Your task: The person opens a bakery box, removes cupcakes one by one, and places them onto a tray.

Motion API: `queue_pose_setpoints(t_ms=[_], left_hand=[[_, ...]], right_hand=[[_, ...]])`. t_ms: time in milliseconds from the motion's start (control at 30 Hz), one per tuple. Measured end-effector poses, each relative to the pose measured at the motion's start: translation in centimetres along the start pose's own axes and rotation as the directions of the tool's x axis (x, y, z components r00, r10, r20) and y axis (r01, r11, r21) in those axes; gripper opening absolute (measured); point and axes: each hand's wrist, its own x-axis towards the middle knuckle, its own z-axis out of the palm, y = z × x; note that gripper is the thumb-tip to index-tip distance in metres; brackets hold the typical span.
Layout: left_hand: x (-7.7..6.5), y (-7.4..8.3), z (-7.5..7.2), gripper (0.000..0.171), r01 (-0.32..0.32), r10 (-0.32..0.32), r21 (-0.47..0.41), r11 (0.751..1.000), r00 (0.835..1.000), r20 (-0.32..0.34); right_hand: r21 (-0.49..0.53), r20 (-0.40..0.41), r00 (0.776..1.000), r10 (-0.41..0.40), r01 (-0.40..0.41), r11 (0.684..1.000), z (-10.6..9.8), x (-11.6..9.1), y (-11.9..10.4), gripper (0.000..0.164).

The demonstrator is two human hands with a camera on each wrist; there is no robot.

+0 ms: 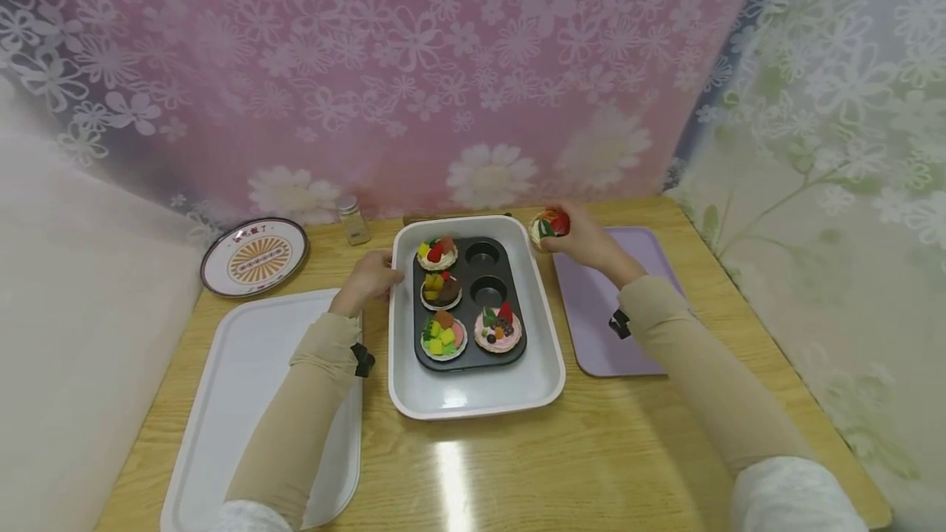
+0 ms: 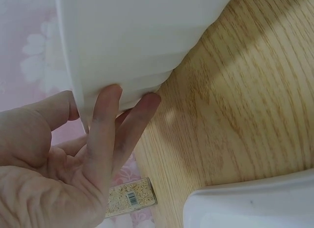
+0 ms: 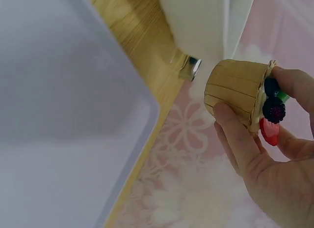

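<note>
In the head view a black muffin tin (image 1: 470, 363) sits inside a deep white tray (image 1: 473, 395). It holds fruit-topped cupcakes: three down its left column and a pink one (image 1: 498, 330) at the near right. Two cups on the right (image 1: 488, 292) are bare. My left hand (image 1: 369, 279) grips the tray's left side, thumb at the rim and fingers against the outer wall (image 2: 142, 46). Past the tray's far right corner, my right hand (image 1: 587, 238) holds another cupcake (image 3: 234, 88) by its brown paper wrapper. That cupcake carries dark berries and a red piece on top.
A lilac tray (image 1: 606, 335) lies to the right, partly under my right arm. At left are a light flat tray (image 1: 251, 384) and a patterned plate (image 1: 254, 257). A small lidded jar (image 1: 353, 222) stands near the back curtain. A brown stick-like thing lies behind the deep tray.
</note>
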Motion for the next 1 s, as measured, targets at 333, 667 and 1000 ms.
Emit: queue_pose_setpoints(t_ms=[333, 667, 1000], left_hand=[[-0.2, -0.3, 0.0, 0.051, 0.007, -0.007, -0.001, 1.000, 1.000, 0.011], [-0.2, -0.1, 0.2, 0.052, -0.001, 0.001, 0.001, 1.000, 1.000, 0.014], [-0.1, -0.2, 0.4, 0.053, 0.006, -0.006, -0.007, 1.000, 1.000, 0.011]], right_hand=[[-0.058, -0.080, 0.989, 0.125, -0.130, 0.990, -0.5, 0.4, 3.5, 0.075], [-0.050, -0.125, 0.967, 0.221, -0.229, 0.972, -0.6, 0.3, 6.4, 0.076], [-0.056, -0.132, 0.963, 0.234, -0.242, 0.969, -0.3, 0.4, 7.3, 0.075]])
